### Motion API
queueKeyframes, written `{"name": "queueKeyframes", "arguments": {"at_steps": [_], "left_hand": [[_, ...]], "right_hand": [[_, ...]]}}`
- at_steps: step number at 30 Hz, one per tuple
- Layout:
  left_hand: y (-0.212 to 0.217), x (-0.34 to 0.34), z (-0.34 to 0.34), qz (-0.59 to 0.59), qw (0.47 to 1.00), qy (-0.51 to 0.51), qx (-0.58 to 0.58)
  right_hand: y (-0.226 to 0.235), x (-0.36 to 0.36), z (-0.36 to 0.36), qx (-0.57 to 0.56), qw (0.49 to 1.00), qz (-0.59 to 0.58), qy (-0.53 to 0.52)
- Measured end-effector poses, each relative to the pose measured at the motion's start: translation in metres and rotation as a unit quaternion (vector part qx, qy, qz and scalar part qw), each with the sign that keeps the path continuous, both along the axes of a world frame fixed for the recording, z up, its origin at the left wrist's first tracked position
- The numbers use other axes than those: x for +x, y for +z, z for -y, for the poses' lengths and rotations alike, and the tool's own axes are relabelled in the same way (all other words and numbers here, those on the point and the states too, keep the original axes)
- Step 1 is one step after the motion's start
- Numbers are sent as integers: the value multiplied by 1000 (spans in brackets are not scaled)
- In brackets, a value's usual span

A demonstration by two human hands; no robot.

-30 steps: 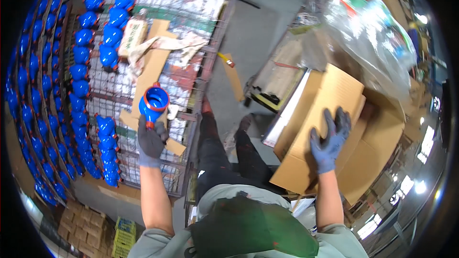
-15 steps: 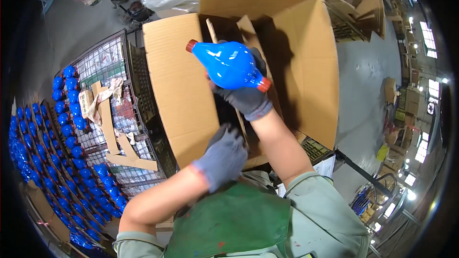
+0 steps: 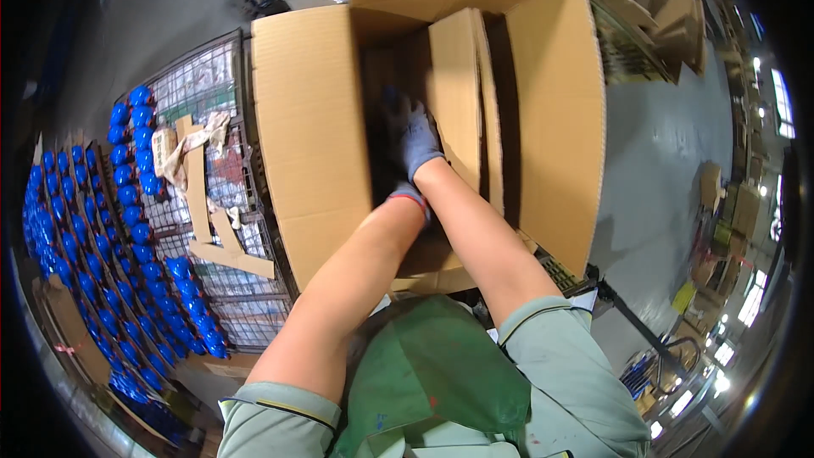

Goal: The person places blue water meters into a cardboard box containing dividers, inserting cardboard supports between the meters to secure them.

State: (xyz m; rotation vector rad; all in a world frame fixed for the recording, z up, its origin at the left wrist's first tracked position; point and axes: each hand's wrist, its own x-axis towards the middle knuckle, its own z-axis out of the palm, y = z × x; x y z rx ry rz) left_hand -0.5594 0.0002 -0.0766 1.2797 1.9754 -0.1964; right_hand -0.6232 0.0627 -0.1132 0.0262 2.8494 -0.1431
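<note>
Both my hands reach down into an open cardboard box [image 3: 314, 127]. My right hand [image 3: 415, 137], in a grey-blue knitted glove with darker fingers, is deep in the left part, beside an upright cardboard divider [image 3: 456, 89]. Its fingers are blurred and in shadow. A dim patch of blue shows at the fingertips; whether the hand grips it I cannot tell. My left hand [image 3: 412, 193], gloved alike, is lower in the same gap, and its fingers are hidden behind the box's left flap and the right wrist.
At left, a wire-mesh table [image 3: 246, 305] carries cardboard strips [image 3: 197, 195], a rag [image 3: 174, 165] and rows of glossy blue rounded pieces [image 3: 136, 195]. Cardboard scraps [image 3: 653, 13] fill a crate at the back right. A dark metal bar [image 3: 636, 318] juts out right of the box.
The blue bulb-shaped vessel with red ends, held over the box by my right hand, has gone down into it. My left hand has moved from the near edge into the box.
</note>
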Motion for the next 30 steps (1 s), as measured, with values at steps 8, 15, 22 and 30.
{"name": "queueKeyframes", "arguments": {"at_steps": [8,15,22,30], "left_hand": [[146,-3,207,97,821,198,527],[-148,97,614,173,75,918,348],[-277,99,862,190,-224,876,382],[-215,18,794,272,-122,850,434]], "right_hand": [[-38,12,-44,-529,736,-81,-415],[140,19,127,-132,962,-234,-41],[116,9,127,-29,981,-188,-44],[113,9,129,16,980,-194,-29]]}}
